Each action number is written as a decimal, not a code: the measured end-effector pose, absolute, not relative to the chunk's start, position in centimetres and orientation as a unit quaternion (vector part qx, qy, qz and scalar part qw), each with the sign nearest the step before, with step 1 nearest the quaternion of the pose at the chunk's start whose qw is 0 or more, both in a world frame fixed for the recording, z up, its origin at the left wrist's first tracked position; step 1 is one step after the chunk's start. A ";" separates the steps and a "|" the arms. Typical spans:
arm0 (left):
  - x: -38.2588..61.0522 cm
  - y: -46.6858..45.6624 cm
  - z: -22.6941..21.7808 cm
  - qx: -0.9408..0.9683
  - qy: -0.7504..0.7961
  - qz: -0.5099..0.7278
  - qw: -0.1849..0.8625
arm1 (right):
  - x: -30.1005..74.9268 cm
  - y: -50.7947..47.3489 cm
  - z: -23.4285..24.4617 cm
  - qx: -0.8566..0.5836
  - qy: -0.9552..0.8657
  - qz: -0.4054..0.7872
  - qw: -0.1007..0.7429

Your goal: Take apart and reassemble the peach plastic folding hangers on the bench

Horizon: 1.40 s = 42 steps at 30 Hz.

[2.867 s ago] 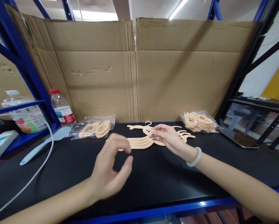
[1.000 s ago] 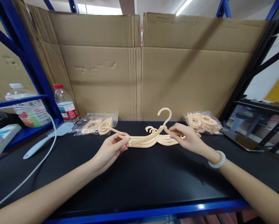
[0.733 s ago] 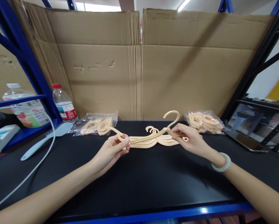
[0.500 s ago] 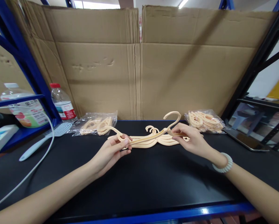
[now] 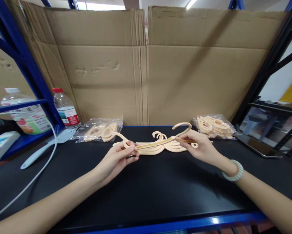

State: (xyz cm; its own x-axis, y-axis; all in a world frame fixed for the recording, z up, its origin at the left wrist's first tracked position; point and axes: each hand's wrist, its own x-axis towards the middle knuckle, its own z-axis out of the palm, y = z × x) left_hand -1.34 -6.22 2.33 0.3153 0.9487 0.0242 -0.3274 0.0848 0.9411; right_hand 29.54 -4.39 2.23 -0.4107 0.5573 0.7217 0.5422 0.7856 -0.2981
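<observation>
Between my two hands is a cream plastic clothes hanger (image 5: 158,143), held up above the black table. My left hand (image 5: 123,153) pinches its left end, where a curved hook-like piece sticks up past my fingers. The right part is in the closed fingers of my right hand (image 5: 197,142), and a larger hook curves up beside them. Behind the held hanger lies a group of similar cream hangers (image 5: 151,150) on the table, with small hooks at their middle. My fingers and the held hanger hide parts of them.
Clear plastic bags of cream parts lie at the back left (image 5: 99,130) and back right (image 5: 214,126). A pale hairbrush (image 5: 48,146), a red-capped bottle (image 5: 66,109) and a white cable (image 5: 42,169) are on the left. A phone-like dark slab (image 5: 258,146) lies right. Cardboard (image 5: 146,81) stands behind.
The held hanger's right part and its large hook have tipped slightly downward and to the right. Both hands keep their grip in nearly the same place.
</observation>
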 end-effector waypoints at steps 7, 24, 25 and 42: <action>-1.2 -6.2 2.4 0.462 0.327 0.491 0.662 | 29.6 -4.3 2.0 -0.318 -0.842 0.014 0.435; -1.3 -6.3 2.2 0.464 0.356 0.511 0.630 | 28.6 -5.0 2.1 -0.300 -0.844 0.027 0.443; -1.3 -6.4 2.2 0.463 0.363 0.515 0.624 | 28.5 -5.1 2.0 -0.302 -0.845 0.026 0.441; -0.8 -6.6 2.0 0.413 0.401 0.594 0.562 | 27.4 -6.2 1.9 -0.350 -0.839 0.056 0.413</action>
State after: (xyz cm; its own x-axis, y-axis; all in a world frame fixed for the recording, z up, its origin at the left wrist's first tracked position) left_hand -0.79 -6.65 2.00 -0.0283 0.9988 0.0400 -0.3357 -0.0471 0.9408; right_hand 27.42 -6.18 1.88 -0.4142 0.6334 0.6537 0.5414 0.7487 -0.3824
